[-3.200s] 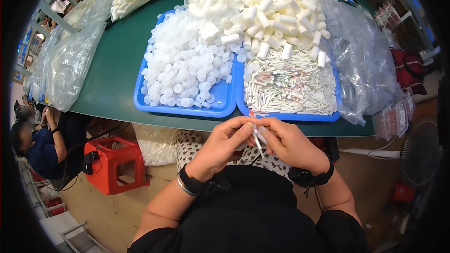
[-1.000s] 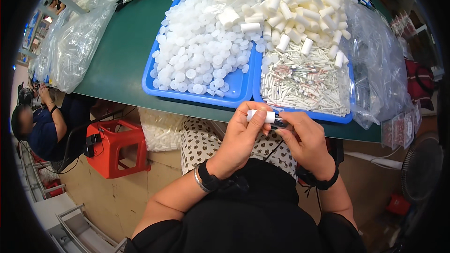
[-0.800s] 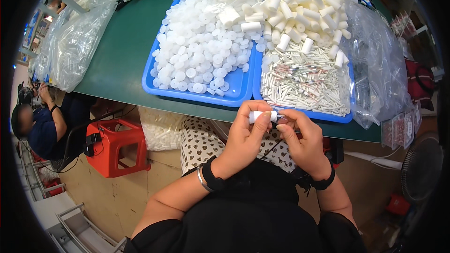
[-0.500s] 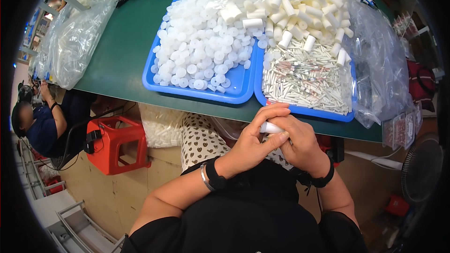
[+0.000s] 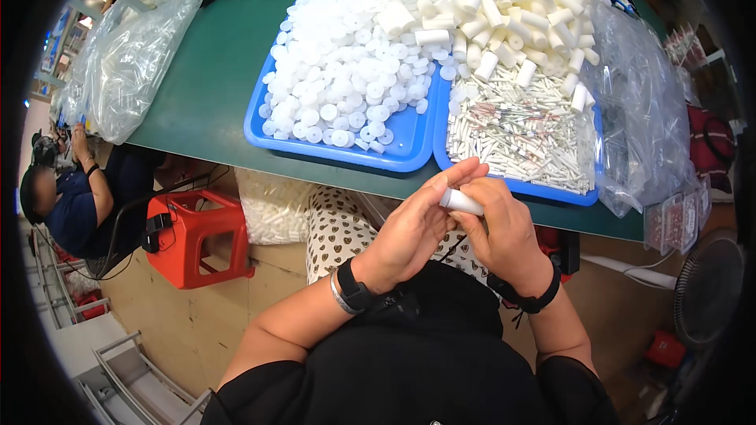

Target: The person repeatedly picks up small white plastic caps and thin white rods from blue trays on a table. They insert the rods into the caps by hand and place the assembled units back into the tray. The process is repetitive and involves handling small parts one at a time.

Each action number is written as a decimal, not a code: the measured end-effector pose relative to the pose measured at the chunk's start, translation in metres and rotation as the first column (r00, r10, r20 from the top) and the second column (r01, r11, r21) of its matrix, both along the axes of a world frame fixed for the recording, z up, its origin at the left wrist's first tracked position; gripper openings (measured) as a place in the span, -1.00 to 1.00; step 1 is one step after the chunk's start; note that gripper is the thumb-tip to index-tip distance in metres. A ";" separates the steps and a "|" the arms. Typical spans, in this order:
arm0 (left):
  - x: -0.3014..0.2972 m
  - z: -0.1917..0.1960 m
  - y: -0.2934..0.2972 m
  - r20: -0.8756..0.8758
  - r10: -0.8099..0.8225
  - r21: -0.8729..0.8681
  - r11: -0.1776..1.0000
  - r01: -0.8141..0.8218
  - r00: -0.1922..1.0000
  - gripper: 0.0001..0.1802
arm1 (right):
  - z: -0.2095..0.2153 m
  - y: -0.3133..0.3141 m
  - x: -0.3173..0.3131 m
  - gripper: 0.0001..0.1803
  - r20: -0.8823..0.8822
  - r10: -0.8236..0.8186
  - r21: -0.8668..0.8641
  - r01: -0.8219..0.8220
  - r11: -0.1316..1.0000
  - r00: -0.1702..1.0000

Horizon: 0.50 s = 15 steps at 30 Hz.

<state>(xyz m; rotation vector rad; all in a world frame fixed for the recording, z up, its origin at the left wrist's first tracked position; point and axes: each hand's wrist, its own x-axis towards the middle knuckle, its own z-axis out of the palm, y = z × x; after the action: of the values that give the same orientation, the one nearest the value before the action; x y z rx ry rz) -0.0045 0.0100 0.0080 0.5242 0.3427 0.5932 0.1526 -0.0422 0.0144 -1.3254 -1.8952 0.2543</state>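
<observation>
Between finger and thumb, my right hand [image 5: 505, 230] grips a smooth white cylinder [image 5: 463, 201], lying tilted just off the table's front edge. My left hand [image 5: 411, 228] is open, palm turned toward the cylinder and fingers stretched out; its fingers lie against or very near the cylinder's left end. Beyond the hands stands a blue tray [image 5: 543, 194] with thin white sticks [image 5: 504, 138] in front and thicker cream-white cylinders [image 5: 528, 27] heaped behind them. To its left, another blue tray [image 5: 335, 156] holds a pile of translucent white discs [image 5: 339, 71] with small centre holes.
A green table [image 5: 197, 71] carries both trays. Clear plastic bags lie at the left [image 5: 126, 63] and right [image 5: 642, 110] ends. A red stool [image 5: 197, 240] and a seated person [image 5: 75, 197] are at left. A black fan [image 5: 709, 287] stands at right.
My left hand has come off its wrap around the white cylinder and opened out flat. More of the cylinder shows, now gripped by my right hand alone. The view has shifted slightly.
</observation>
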 end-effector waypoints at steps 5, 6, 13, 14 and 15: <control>0.000 -0.007 -0.003 0.096 -0.046 -0.084 0.995 0.054 0.994 -0.41 | 0.005 -0.001 -0.001 -0.78 0.039 -0.009 -0.041 0.011 0.999 0.999; 0.000 -0.011 -0.006 0.133 -0.026 -0.125 0.991 0.043 0.991 -0.44 | 0.004 -0.001 -0.002 -0.79 0.040 -0.014 -0.036 0.015 0.999 0.999; 0.008 -0.018 -0.019 0.223 0.089 -0.284 0.958 -0.023 0.971 -0.53 | -0.016 -0.008 -0.019 -0.79 0.057 -0.132 -0.002 0.133 0.991 0.990; 0.008 -0.017 -0.019 0.222 0.088 -0.277 0.961 -0.024 0.971 -0.53 | -0.018 -0.009 -0.020 -0.78 0.049 -0.154 -0.015 0.155 0.988 0.987; 0.007 -0.016 -0.018 0.205 0.071 -0.268 0.963 -0.014 0.976 -0.51 | -0.018 -0.008 -0.022 -0.77 0.041 -0.175 -0.027 0.176 0.984 0.984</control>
<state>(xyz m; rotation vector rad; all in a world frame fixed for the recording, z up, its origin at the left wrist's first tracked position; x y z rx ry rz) 0.0028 -0.0076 -0.0084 0.1923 0.2251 0.6282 0.1308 -0.0507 -0.0039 -1.5178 -1.7991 0.1698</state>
